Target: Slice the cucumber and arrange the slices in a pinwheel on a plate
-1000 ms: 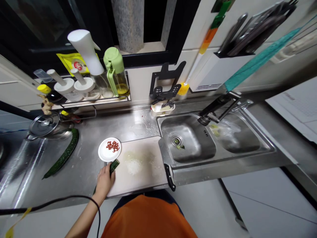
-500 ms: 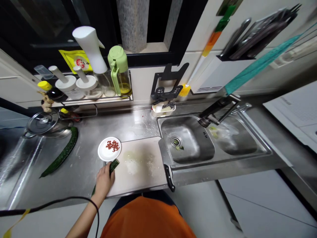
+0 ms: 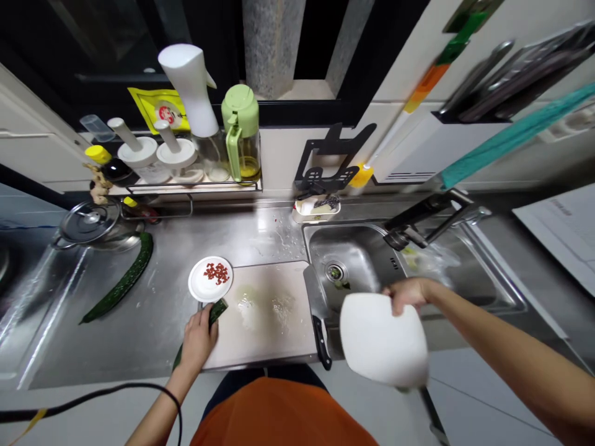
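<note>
My left hand (image 3: 199,337) is wrapped round a dark green cucumber (image 3: 218,310) at the left edge of the pale cutting board (image 3: 260,347); its cut end pokes out ahead of the fingers. My right hand (image 3: 408,294) grips the rim of a white squarish plate (image 3: 383,341), tilted in the air in front of the sink. Wet whitish smears mark the board. Along its right edge lies a kitchen knife (image 3: 320,341) with a black handle. Just beyond my left hand sits a small white plate (image 3: 198,286) with chopped red pieces (image 3: 216,273) on it.
Another whole cucumber (image 3: 123,279) lies on the steel counter near a lidded pot (image 3: 93,223). A rack (image 3: 227,189) of seasoning jars and an oil bottle (image 3: 242,130) runs along the wall. The faucet (image 3: 404,235) hangs over the double sink (image 3: 357,235), with green scraps around the drain.
My right hand has come into view from the right, carrying the white squarish plate. My left hand keeps its hold on the cucumber. The view has shifted slightly.
</note>
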`<act>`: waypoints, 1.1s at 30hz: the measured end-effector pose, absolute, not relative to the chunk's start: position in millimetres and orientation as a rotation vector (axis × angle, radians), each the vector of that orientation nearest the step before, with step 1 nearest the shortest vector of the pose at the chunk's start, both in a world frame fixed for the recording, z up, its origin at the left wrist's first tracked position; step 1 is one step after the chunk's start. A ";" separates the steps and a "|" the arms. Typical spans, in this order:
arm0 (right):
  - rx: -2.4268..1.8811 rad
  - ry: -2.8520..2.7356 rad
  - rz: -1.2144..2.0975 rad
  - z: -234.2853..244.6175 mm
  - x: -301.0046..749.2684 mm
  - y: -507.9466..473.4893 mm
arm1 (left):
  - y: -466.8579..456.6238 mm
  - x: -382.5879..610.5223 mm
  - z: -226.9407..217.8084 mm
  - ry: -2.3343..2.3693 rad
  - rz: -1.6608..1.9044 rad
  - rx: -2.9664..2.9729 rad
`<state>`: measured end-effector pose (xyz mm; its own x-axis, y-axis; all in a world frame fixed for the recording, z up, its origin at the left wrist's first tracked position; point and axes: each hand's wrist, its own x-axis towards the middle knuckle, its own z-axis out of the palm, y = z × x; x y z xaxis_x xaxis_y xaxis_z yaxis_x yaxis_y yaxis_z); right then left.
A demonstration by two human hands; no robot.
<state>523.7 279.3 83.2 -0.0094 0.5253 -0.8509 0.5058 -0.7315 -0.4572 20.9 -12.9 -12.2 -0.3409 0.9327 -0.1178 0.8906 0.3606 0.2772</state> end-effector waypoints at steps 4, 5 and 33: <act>-2.020 -1.116 2.415 66.4 463.9 315.6 | -13.1 22.1 -12.7 2.365 0.258 1.594; -1.901 -1.115 2.429 59.1 447.5 318.2 | -13.2 22.3 -13.1 2.369 0.261 1.582; -1.541 -0.739 2.325 -46.3 292.8 328.3 | 116.7 78.7 1.1 1.855 1.282 0.752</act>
